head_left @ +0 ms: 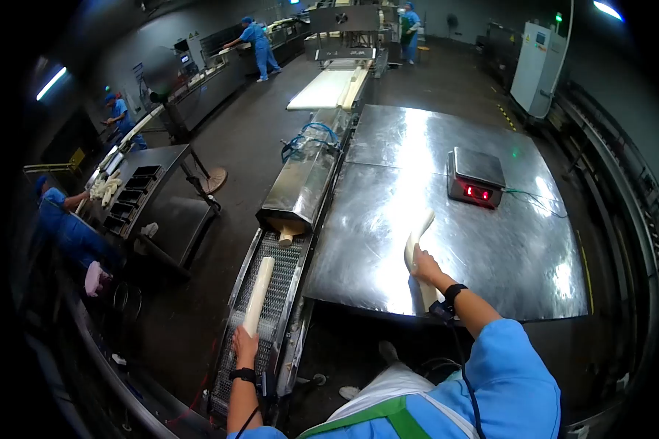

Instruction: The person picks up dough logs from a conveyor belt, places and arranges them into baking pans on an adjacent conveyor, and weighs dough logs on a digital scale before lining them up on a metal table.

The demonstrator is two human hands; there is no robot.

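Observation:
A pale, smooth dough roll lies lengthwise on the metal mesh conveyor. My left hand is closed round its near end. Over the steel table, my right hand grips a second pale dough strip near its middle. That strip is bent, its far end pointing away from me, and part of it is hidden by the hand. Another dough end shows at the mouth of the metal housing over the conveyor.
A scale with a red display stands on the table's right half, its cable trailing right. Beyond the housing runs a white belt with dough. At left a worker stands by a bench with black trays; other workers are farther back.

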